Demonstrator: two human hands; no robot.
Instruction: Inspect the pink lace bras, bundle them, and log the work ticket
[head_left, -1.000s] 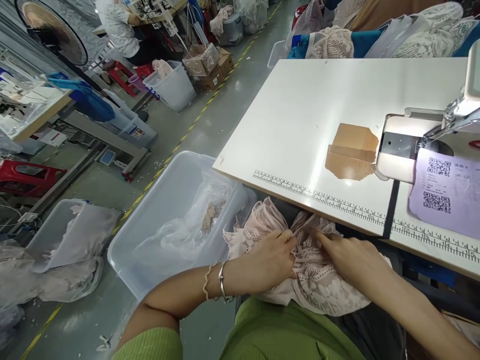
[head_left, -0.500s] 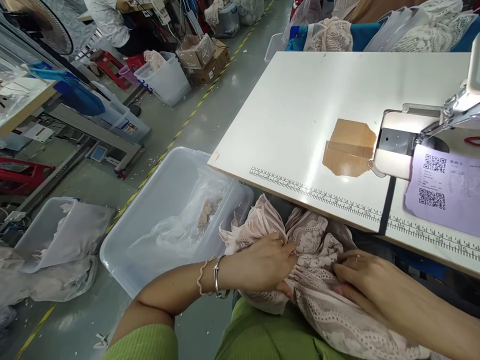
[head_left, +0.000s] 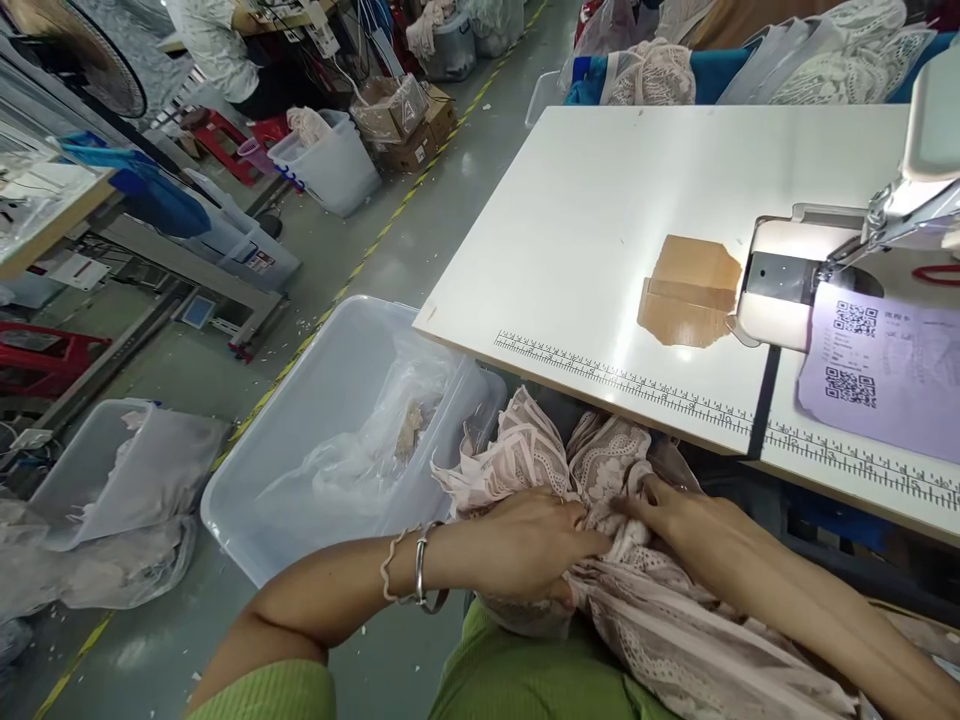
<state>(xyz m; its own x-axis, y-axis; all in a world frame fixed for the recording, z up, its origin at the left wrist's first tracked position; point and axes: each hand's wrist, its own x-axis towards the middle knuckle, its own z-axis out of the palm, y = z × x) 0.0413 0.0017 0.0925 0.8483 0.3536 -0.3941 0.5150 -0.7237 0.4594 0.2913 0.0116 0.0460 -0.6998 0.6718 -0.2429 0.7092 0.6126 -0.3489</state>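
The left fingers [head_left: 585, 543] hide some lace fabric [head_left: 652, 595], the right edge crops the sewing machine [head_left: 934, 125], and the purple sheet's [head_left: 900, 375] lettering is unreadably small.

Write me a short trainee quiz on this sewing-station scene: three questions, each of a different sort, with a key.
1. Which has a silver bangle at its wrist: the left hand or the right hand?
2. True or false: the brown cardboard piece lies on the white tabletop.
3. What do both hands touch?
A) the purple sheet
B) the lace fabric
C) the large plastic bin

Key: 1. The left hand; 2. True; 3. B
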